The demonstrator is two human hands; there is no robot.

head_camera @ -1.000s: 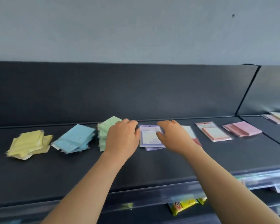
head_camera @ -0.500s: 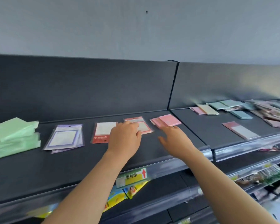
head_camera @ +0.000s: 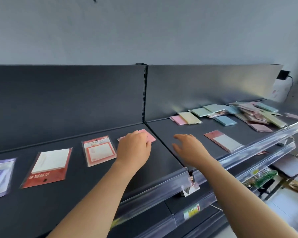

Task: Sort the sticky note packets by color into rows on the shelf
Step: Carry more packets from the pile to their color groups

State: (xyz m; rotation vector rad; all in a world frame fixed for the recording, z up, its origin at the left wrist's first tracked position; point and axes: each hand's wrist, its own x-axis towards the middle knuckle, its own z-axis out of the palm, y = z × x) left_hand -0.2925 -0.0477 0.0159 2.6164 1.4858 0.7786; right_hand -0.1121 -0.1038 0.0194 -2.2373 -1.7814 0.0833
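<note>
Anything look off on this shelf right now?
Yes. The heap of packets at the back of the right section is jumbled, with colours mixed and overlapping at all angles. A red-backed packet lies askew, alone in front of it. A label holder hangs crooked under the shelf where the sections meet.
</note>
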